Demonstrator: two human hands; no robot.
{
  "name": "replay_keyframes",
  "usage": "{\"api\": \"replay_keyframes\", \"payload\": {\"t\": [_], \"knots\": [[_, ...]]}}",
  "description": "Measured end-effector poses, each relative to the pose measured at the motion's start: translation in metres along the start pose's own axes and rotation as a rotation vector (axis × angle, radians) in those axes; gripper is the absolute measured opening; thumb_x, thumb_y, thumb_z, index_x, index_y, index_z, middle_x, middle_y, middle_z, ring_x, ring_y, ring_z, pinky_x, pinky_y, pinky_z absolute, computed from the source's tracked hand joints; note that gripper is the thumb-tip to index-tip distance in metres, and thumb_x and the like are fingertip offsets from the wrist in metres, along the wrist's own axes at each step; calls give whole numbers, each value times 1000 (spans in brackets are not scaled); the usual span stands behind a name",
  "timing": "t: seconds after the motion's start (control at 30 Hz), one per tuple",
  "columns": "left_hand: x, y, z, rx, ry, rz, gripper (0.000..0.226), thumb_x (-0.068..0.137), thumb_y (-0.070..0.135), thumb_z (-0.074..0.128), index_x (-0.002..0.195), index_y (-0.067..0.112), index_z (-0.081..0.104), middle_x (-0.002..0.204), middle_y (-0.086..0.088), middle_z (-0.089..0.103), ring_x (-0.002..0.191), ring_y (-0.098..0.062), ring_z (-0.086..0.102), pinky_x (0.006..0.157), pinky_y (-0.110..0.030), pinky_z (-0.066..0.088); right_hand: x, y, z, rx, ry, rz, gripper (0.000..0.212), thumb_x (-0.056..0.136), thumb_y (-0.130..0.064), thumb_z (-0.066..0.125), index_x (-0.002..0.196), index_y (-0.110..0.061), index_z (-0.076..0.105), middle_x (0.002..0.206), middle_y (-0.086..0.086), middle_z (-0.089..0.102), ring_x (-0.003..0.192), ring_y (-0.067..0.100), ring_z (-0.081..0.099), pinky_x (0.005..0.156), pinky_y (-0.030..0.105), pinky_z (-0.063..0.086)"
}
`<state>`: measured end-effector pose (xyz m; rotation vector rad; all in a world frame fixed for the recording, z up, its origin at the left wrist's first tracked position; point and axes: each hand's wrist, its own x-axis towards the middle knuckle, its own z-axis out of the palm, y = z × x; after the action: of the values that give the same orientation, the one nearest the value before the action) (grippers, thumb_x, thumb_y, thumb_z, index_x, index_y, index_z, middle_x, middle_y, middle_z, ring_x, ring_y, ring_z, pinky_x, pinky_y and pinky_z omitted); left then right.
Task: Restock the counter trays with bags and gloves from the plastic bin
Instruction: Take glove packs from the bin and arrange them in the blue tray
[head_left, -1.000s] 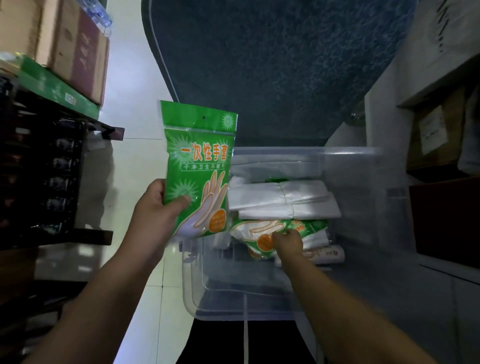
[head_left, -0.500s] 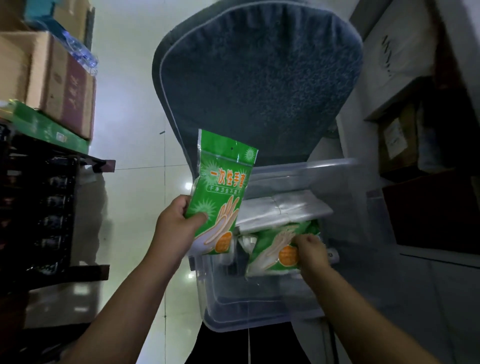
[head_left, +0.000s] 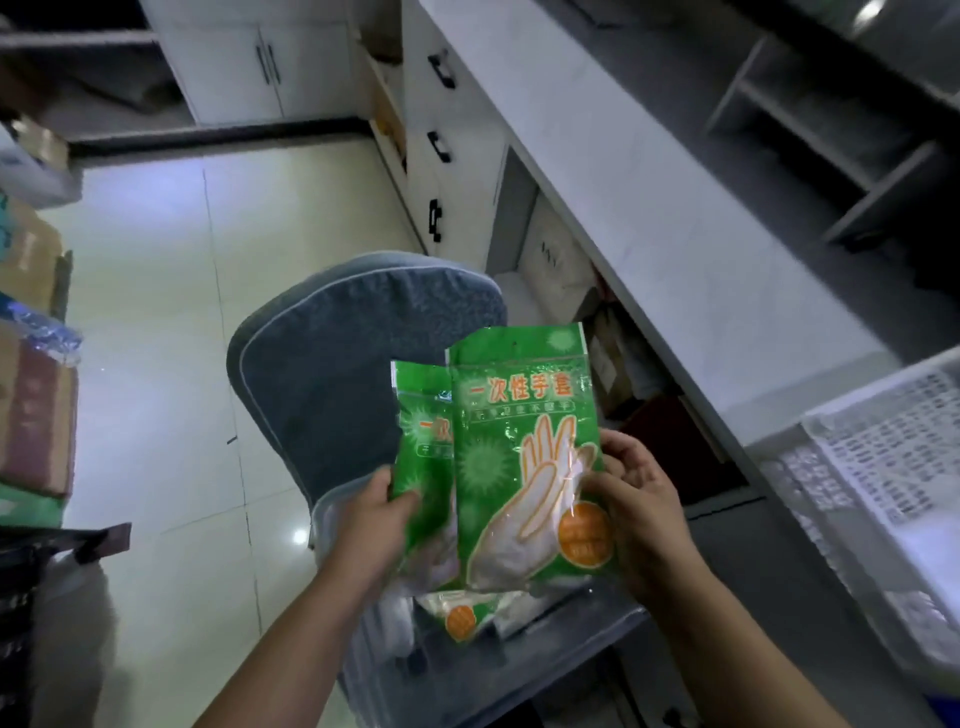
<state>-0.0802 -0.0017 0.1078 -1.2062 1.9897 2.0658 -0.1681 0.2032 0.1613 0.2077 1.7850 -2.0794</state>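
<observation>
Fingers of the left hand (head_left: 376, 525) are curled round the lower left edge of a green plastic packet of disposable gloves (head_left: 422, 441), with the thumb pressed on its front and the other fingers hidden behind it. The right hand (head_left: 640, 514) grasps a second green plastic glove packet (head_left: 524, 457) by its lower right edge, thumb on the printed face near the orange round sticker, fingertips showing past the right side. Both packets are upright, in the middle of the frame. The second one overlaps the first and covers its right part, so only the left strip of the first shows. Each packet has white lettering on a red band and a drawing of a pale hand.

Just below the 2 held packets, at the lower middle of the frame, is a clear plastic storage bin (head_left: 363, 670). Inside it lies a third green glove packet (head_left: 460, 621), with white folded material beside it, too blurred to name. Behind the bin and the hands stands a blue-grey upholstered chair back with pale piping (head_left: 337, 374).

Along the right side of the frame runs a white counter top (head_left: 649, 218), and at the right edge a white perforated plastic tray (head_left: 883, 457) rests on it. Above the chair is a white cabinet front with 3 black handles (head_left: 441, 150). Glossy pale floor tiles (head_left: 156, 312) fill the left middle, and brown cardboard boxes (head_left: 31, 415) are stacked at the left edge.
</observation>
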Motion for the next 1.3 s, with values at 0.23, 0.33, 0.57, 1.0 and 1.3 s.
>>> {"api": "replay_keyframes", "payload": {"t": [0.23,0.33,0.57,1.0,1.3], "knots": [[-32,50,64,-304,-224,4,26,96,30,45,99,14,65,103,-13,72,99,-29,67,93,-48,50,-28,-13,-27,100,64,-67,54,76,20,54,115,-16,58,88,12,75,77,21,71,65,31,59],[-50,61,91,-315,-396,38,27,83,36,62,103,18,63,95,-6,76,87,-26,72,69,-38,58,-39,-21,-45,61,130,-122,52,77,14,59,114,-23,61,98,10,75,86,23,71,70,32,59],[-88,89,156,-236,-481,187,21,82,12,67,101,18,61,86,-3,77,75,-24,73,56,-30,56,-66,-56,-107,-82,393,-224,42,80,-5,70,114,-26,59,108,2,71,97,16,67,82,33,57],[-198,109,326,-47,-728,462,22,79,3,68,96,14,59,83,-5,75,75,-16,72,61,-25,55,-155,-130,-276,-36,339,-197,33,71,4,74,101,-6,64,84,9,76,76,22,72,67,28,59],[-255,165,494,-249,-876,472,16,85,1,57,90,16,61,74,3,74,67,-11,68,60,-25,58,-202,-161,-454,-384,452,-208,39,62,-8,84,91,-22,62,81,-17,75,76,3,70,66,12,51]]}}
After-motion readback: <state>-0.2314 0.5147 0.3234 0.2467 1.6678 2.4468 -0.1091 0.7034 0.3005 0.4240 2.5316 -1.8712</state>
